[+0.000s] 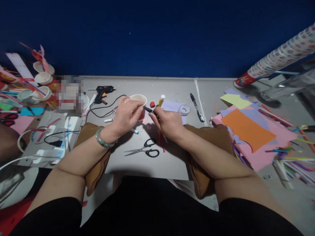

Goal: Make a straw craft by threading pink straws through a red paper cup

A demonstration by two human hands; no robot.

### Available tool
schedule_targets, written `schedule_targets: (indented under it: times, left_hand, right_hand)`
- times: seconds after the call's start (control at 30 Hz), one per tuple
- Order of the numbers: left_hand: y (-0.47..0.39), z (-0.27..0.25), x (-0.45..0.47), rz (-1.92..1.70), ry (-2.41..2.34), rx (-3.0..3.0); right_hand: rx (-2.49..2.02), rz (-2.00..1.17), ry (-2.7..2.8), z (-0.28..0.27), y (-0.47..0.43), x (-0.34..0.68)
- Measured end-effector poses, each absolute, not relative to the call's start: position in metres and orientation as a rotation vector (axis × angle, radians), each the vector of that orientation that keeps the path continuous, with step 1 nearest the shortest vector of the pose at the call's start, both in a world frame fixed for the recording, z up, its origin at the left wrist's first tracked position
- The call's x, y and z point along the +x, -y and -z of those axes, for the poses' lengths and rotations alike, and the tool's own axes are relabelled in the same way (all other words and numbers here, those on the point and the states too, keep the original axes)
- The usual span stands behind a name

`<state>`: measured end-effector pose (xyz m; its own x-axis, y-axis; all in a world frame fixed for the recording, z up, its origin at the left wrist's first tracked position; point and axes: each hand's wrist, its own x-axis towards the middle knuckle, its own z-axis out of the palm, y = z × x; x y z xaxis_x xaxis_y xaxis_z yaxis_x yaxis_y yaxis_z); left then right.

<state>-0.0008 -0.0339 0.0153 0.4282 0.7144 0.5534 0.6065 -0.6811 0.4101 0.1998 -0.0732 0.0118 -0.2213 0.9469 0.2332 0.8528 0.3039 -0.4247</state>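
Observation:
My left hand (128, 116) is closed around the side of a paper cup (138, 97), white inside with red showing on its outer wall. The cup stands tilted slightly, open end up. In my right hand (169, 123) a slim black pen-like tool (148, 109) is pinched, its end at the cup's rim close to my left thumb; its exact kind is too small to tell. Scissors (145, 150) with black handles lie on the table just below both hands. A red cap (152, 104) and a yellow glue-stick-like tube (161, 100) are beyond my right hand.
A black hot glue gun (103, 93) with its cord lies back left, near power strips (66, 141). Tape (183, 109) and a black pen (197, 106) lie to the right. Coloured paper (248, 129) and a stack of cups (278, 55) fill the far right; decorated cups (44, 78) stand left.

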Motion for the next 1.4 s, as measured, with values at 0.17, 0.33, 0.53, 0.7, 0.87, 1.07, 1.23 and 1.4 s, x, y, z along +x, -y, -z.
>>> schedule_targets:
  times: [0.17,0.33,0.53,0.7,0.87,1.07,1.23,1.4]
  left_hand:
    - [0.034,-0.016,-0.001,-1.085,-1.17,2.527]
    - [0.034,-0.017,0.0,-1.078,-1.17,2.535]
    - [0.033,-0.013,-0.001,-1.067,-1.152,2.576]
    - [0.035,-0.015,-0.001,-1.088,-1.115,2.583]
    - [0.034,-0.015,-0.001,-1.013,-1.141,2.599]
    - [0.034,-0.013,-0.001,-0.964,-1.171,2.587]
    - [0.034,-0.015,-0.001,-0.98,-1.149,2.624]
    - [0.032,-0.014,-0.002,-0.954,-1.165,2.6]
  right_hand:
    - [-1.546,-0.439,2.112,-0.012,0.071,0.201]
    - [-1.34,-0.997,1.945,-0.013,0.063,0.205]
    - [-1.664,-0.205,2.167,-0.012,0.076,0.198]
    - [-1.423,-0.896,2.006,-0.014,0.065,0.203]
    - [-1.518,-0.631,2.071,-0.009,0.066,0.202]
    - [-1.654,-0.151,2.225,-0.006,0.073,0.197]
    - [-1.416,-0.939,2.003,-0.009,0.061,0.203]
    - [-1.534,-0.64,1.978,-0.01,0.064,0.201]
